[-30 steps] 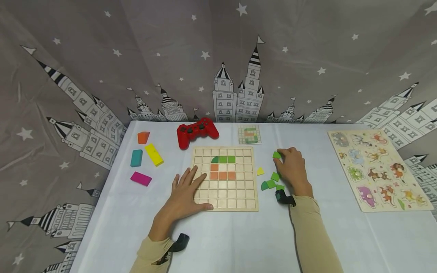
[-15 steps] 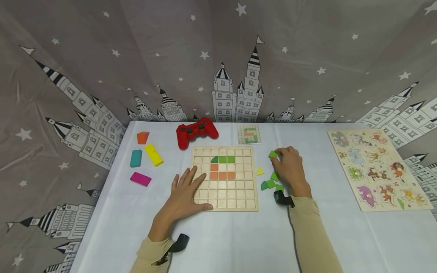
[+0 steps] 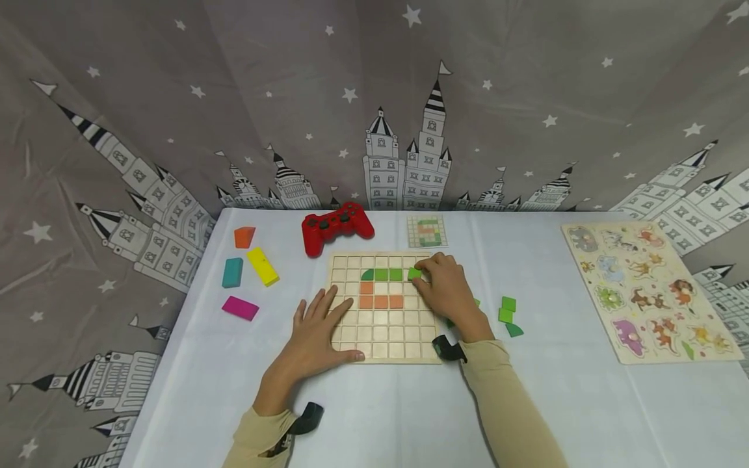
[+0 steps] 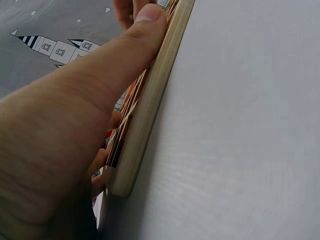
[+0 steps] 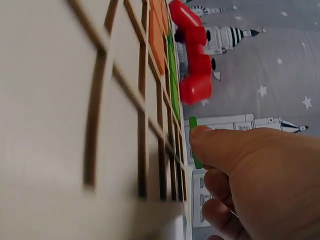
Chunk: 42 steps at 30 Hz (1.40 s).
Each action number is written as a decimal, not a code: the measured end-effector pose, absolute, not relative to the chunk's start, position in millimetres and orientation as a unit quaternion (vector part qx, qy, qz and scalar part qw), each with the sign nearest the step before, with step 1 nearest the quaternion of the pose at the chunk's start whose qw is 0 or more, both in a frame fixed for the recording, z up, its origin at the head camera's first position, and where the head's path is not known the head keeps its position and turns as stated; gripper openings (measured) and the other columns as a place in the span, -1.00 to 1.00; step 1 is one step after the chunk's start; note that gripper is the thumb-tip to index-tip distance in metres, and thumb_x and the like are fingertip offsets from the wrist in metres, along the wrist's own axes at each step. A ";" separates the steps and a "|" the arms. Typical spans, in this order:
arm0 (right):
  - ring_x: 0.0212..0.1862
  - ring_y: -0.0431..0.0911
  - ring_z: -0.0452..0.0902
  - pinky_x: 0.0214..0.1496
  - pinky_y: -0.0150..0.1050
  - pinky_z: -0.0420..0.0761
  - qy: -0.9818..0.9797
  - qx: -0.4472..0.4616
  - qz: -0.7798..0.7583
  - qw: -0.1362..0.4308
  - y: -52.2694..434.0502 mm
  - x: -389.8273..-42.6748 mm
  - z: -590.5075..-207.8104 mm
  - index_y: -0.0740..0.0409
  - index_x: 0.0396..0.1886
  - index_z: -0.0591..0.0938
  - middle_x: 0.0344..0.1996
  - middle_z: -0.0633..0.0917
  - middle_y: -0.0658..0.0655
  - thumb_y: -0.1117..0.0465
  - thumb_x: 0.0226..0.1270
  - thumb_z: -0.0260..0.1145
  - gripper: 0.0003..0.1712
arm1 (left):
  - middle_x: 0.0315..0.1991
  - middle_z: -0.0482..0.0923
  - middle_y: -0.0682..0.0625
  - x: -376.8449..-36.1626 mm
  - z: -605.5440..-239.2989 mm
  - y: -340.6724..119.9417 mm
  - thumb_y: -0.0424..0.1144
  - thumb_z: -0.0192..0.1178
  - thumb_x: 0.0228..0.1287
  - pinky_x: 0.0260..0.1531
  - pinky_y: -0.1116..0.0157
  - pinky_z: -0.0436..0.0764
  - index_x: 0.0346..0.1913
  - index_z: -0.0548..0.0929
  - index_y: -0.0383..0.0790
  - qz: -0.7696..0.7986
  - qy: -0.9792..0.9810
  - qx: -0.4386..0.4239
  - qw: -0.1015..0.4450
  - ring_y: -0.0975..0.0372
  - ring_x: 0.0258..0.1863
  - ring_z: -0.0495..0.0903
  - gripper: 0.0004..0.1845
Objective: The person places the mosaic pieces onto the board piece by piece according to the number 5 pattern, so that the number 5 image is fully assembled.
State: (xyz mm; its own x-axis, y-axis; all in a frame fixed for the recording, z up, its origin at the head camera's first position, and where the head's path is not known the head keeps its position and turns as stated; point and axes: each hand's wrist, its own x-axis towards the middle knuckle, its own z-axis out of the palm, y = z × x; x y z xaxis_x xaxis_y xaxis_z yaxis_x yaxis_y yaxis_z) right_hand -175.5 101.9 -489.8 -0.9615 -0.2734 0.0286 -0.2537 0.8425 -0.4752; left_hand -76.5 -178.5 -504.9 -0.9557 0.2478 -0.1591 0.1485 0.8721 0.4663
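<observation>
A square wooden grid board [image 3: 398,331] lies mid-table, bearing a row of green pieces [image 3: 381,274] and, below it, several orange square tiles [image 3: 381,301]. My left hand [image 3: 313,335] rests spread along the board's left side, its thumb at the front edge. In the left wrist view the thumb [image 4: 135,37] lies against the board's rim. My right hand [image 3: 449,289] pinches a green square tile [image 3: 414,273] over the upper right cells, just right of the green row. The right wrist view shows this tile [image 5: 195,155] edge-on between thumb and fingers.
Loose green pieces [image 3: 506,311] lie right of the right forearm; others are partly hidden beneath it. A pattern card [image 3: 427,240] and red game controller [image 3: 337,227] sit behind the board. Coloured blocks [image 3: 263,266] stand left, an animal puzzle [image 3: 649,292] right.
My right hand has moved left from beside the board to over its upper right cells, carrying the green tile. Loose green pieces at the right have come into view. The left hand has stayed put.
</observation>
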 end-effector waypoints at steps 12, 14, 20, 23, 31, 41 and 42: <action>0.08 0.10 0.48 0.14 0.07 0.48 0.962 -0.140 -0.235 0.029 86.2 -178.5 -497.0 0.05 0.17 0.69 0.04 0.64 0.17 0.05 0.49 0.30 -0.64 | 0.67 -0.06 -0.17 -75.8 -506.2 -178.7 0.35 0.47 -0.11 0.52 -0.33 -0.21 0.57 0.29 0.02 0.229 0.963 0.104 0.101 -0.14 0.65 -0.13 0.14; 0.07 0.10 0.49 0.13 0.07 0.48 0.962 -0.139 -0.233 0.023 86.0 -178.3 -496.8 0.05 0.16 0.69 0.03 0.64 0.16 0.06 0.49 0.30 -0.66 | 0.67 -0.07 -0.17 -75.6 -505.4 -178.7 0.34 0.48 -0.11 0.52 -0.33 -0.21 0.57 0.29 0.01 0.229 0.962 0.103 0.102 -0.14 0.65 -0.14 0.14; 0.02 0.10 0.49 0.08 0.07 0.50 0.964 -0.137 -0.228 0.008 86.2 -177.4 -496.6 0.06 0.14 0.70 0.01 0.65 0.17 0.08 0.46 0.32 -0.67 | 0.67 -0.08 -0.17 -76.3 -503.2 -178.2 0.33 0.48 -0.10 0.52 -0.34 -0.21 0.57 0.28 0.01 0.228 0.962 0.103 0.108 -0.14 0.65 -0.14 0.14; 0.00 0.11 0.50 0.06 0.07 0.50 0.963 -0.138 -0.233 0.001 86.1 -176.7 -496.8 0.08 0.12 0.71 -0.01 0.65 0.18 0.10 0.44 0.34 -0.67 | 0.67 -0.08 -0.17 -76.7 -502.9 -178.1 0.34 0.47 -0.09 0.52 -0.34 -0.20 0.57 0.29 0.01 0.227 0.962 0.104 0.108 -0.15 0.65 -0.14 0.13; -0.04 0.10 0.49 0.00 0.04 0.48 0.961 -0.133 -0.241 -0.001 85.2 -175.9 -496.5 0.08 0.08 0.73 -0.06 0.66 0.17 0.12 0.44 0.32 -0.70 | 0.67 -0.07 -0.18 -76.2 -504.0 -178.9 0.34 0.47 -0.10 0.52 -0.34 -0.20 0.57 0.29 0.01 0.229 0.962 0.108 0.103 -0.15 0.65 -0.13 0.14; -0.01 0.11 0.50 0.02 0.07 0.50 0.965 -0.113 -0.237 0.024 86.2 -177.2 -491.6 -0.02 0.11 0.73 -0.01 0.67 0.15 0.06 0.44 0.31 -0.68 | 0.68 -0.09 -0.15 -75.5 -504.3 -178.6 0.35 0.48 -0.11 0.53 -0.32 -0.23 0.58 0.27 0.04 0.236 0.961 0.101 0.104 -0.12 0.65 -0.15 0.15; -0.01 0.12 0.50 0.02 0.07 0.50 0.965 -0.111 -0.238 0.026 86.5 -177.2 -491.1 -0.02 0.11 0.73 -0.01 0.67 0.16 0.07 0.43 0.32 -0.68 | 0.68 -0.09 -0.16 -75.6 -504.2 -178.5 0.34 0.48 -0.11 0.53 -0.32 -0.23 0.58 0.28 0.04 0.235 0.961 0.101 0.104 -0.13 0.65 -0.15 0.15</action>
State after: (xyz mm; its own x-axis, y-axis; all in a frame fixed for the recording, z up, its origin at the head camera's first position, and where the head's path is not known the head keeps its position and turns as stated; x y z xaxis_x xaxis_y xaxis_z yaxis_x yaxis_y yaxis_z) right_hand -177.2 86.5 -491.1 -0.9740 -0.2266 0.0031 -0.2021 0.8622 -0.4645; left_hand -75.6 -178.5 -504.2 -0.9580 0.2429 -0.1523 0.1452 0.8693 0.4725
